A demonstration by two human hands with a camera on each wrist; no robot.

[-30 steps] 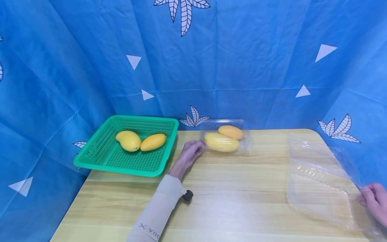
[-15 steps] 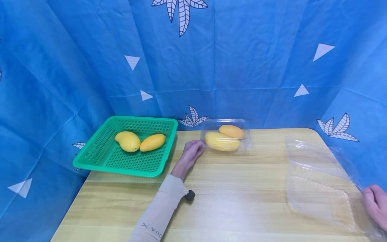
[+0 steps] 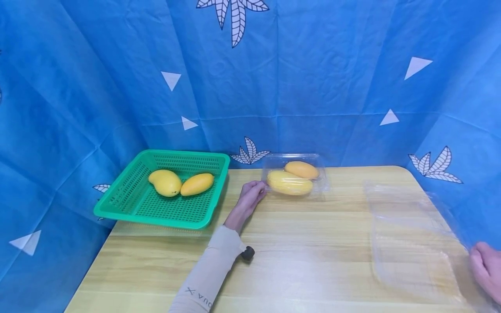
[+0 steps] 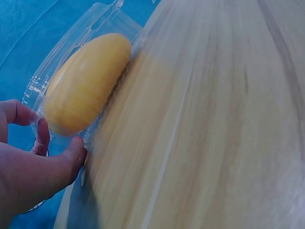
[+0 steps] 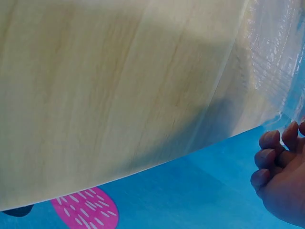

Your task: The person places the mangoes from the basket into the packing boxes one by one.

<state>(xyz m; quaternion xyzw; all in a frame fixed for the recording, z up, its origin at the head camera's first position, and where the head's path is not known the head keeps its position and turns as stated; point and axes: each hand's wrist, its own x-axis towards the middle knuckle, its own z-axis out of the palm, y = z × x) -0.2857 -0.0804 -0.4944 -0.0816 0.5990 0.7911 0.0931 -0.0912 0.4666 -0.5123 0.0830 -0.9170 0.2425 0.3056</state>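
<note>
A clear plastic clamshell box (image 3: 320,186) with two yellow mangoes (image 3: 289,182) inside stands at the table's far edge, its lid over the fruit. My left hand (image 3: 250,196) pinches its near left corner; in the left wrist view, thumb and fingers (image 4: 74,155) are at the box's rim, beside one mango (image 4: 88,86). At the right, my right hand (image 3: 486,265), partly cut off by the frame, grips the edge of another clear plastic box (image 3: 411,256), spread open and blurred. In the right wrist view, that hand (image 5: 286,176) has curled fingers at the plastic's corner.
A green plastic basket (image 3: 207,219) with two more mangoes (image 3: 166,182) stands at the back left. The wooden table (image 3: 297,269) has blue patterned cloth (image 3: 325,78) hanging behind and beside it. A black wrist camera (image 3: 247,253) sits on the left cuff.
The left hand and the mango box have shifted slightly right. The right hand has moved a little down and right, and the open box's far part has swung slightly left.
</note>
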